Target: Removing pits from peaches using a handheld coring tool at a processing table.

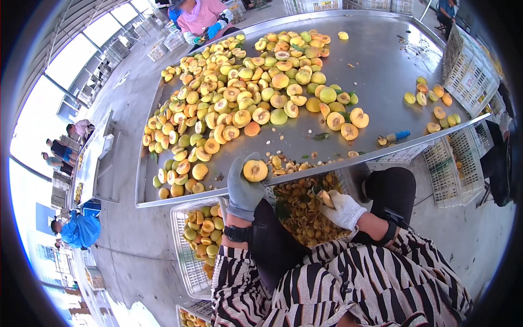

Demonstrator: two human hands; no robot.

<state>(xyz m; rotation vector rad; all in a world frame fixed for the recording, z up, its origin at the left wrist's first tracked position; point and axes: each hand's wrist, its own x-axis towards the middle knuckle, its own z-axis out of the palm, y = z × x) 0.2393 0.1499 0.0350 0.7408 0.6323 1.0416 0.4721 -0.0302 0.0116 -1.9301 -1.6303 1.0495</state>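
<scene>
My left hand (246, 188), in a grey glove, holds a halved yellow stone fruit (255, 170) at the near edge of the metal table, its cut face turned up. In a white knit glove, my right hand (343, 210) grips a small tool (325, 197) with a wooden handle and a dark tip. That tool is over a crate of fruit scraps and pits (308, 212) below the table edge. A large heap of whole and halved stone fruit (241, 96) covers the table's left and middle.
The metal table (380, 77) has a raised rim. A blue-handled tool (395, 136) lies near its right edge. A white plastic crate (470, 71) is tipped at the far right. A crate of fruit (192, 265) stands by my left side. Across the table works another person (206, 18).
</scene>
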